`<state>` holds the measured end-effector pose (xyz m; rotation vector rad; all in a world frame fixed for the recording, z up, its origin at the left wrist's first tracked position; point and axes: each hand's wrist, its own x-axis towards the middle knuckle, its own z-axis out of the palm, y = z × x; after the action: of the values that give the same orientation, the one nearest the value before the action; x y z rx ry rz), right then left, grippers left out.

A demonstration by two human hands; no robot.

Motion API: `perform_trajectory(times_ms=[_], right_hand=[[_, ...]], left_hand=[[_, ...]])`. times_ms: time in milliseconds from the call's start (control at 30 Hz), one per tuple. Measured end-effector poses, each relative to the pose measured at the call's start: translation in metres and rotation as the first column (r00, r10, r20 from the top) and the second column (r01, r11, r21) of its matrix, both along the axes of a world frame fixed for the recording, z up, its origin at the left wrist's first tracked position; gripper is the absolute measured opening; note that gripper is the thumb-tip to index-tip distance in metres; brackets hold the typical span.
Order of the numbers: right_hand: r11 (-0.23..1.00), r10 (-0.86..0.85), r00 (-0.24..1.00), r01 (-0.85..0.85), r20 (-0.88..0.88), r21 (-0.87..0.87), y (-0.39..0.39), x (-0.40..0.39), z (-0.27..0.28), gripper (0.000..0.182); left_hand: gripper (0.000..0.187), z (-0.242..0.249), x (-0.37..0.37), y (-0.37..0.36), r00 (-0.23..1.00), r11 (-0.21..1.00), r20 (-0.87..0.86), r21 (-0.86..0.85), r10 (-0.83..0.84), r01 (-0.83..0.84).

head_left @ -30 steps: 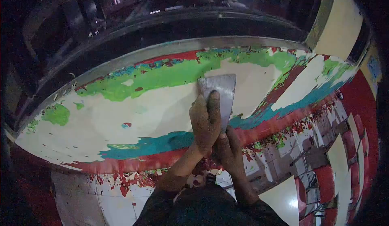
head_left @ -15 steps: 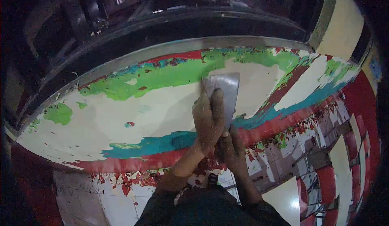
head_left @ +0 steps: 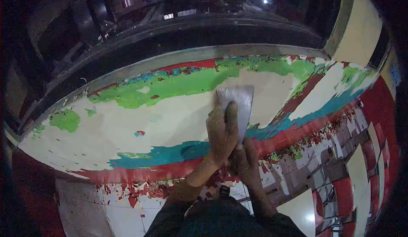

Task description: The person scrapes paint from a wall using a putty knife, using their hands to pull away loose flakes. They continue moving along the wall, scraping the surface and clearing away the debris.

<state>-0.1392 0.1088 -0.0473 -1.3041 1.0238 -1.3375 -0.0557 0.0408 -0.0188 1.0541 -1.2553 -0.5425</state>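
Note:
A wide metal scraper (head_left: 241, 99) lies against a wall surface (head_left: 182, 124) with patchy layers of paint, its broad edge pointing up and away from me. My left hand (head_left: 222, 130) is closed around the blade's left side, thumb laid along the metal face. Lower down, my right hand (head_left: 244, 158) grips the scraper's handle end, which the fingers mostly hide. Around the blade the surface is bare beige-white. Green paint (head_left: 178, 84) remains along the upper part, and teal paint (head_left: 170, 153) and a red band (head_left: 148, 171) run along the lower edge.
A dark window (head_left: 191, 31) and its grey sill (head_left: 178, 57) stretch above the painted surface. Paint flakes (head_left: 134, 192) litter the tiled floor (head_left: 85, 203) below. At the right stand red chairs (head_left: 342, 194) and pale tabletops (head_left: 297, 209).
The camera view has tilted up slightly, so the wall sits lower in the picture. Scraper and both hands also appear a little lower, with the grip unchanged.

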Motion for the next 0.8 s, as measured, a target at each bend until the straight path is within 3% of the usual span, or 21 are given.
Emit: perform_trajectory(times_ms=[100, 167, 233, 300, 400, 500, 600, 733, 800], right_hand=[[0.997, 0.076, 0.996, -0.076, 0.054, -0.013, -0.006, -0.004, 0.002, 0.028], [0.978, -0.078, 0.996, 0.07, -0.034, -0.195, -0.002, 0.002, -0.019, 0.028], [0.978, -0.105, 0.993, 0.093, -0.054, -0.186, -0.007, 0.003, -0.015, 0.029], [0.998, 0.002, 1.0, -0.002, -0.01, 0.061, -0.006, -0.003, -0.003, 0.033], [0.993, 0.085, 0.996, -0.087, 0.032, 0.076, -0.002, -0.007, 0.001, 0.034], [0.994, -0.054, 0.996, 0.047, -0.064, -0.094, -0.001, 0.001, -0.013, 0.037], [0.976, 0.141, 0.989, -0.133, -0.038, 0.172, -0.006, -0.01, 0.012, 0.039], [0.999, 0.028, 0.992, -0.032, -0.125, -0.023, -0.001, -0.005, -0.001, 0.038], [0.996, 0.011, 0.977, -0.029, -0.215, -0.082, -0.007, -0.008, -0.006, 0.038]], left_hand=[[0.021, 0.003, 0.0, -0.002, 1.0, 1.0, -0.006, 0.023, 0.0, 0.0], [0.021, -0.006, -0.002, 0.0, 0.999, 0.999, -0.042, 0.041, -0.008, 0.009], [0.022, 0.0, -0.003, -0.005, 1.0, 0.999, -0.023, 0.047, -0.013, 0.014], [0.022, 0.005, 0.0, -0.006, 0.999, 0.998, 0.035, 0.066, -0.008, 0.006], [0.023, 0.0, 0.0, -0.005, 0.999, 1.0, 0.037, 0.013, 0.028, -0.029], [0.031, -0.006, 0.0, -0.006, 0.992, 0.99, 0.086, -0.115, 0.093, -0.083], [0.03, 0.007, 0.0, -0.01, 0.999, 0.995, 0.021, -0.095, 0.043, -0.041], [0.019, 0.0, 0.001, -0.001, 0.999, 1.0, 0.034, 0.01, 0.025, -0.026], [0.019, -0.001, 0.002, -0.002, 0.996, 0.998, 0.071, -0.023, 0.052, -0.051]])
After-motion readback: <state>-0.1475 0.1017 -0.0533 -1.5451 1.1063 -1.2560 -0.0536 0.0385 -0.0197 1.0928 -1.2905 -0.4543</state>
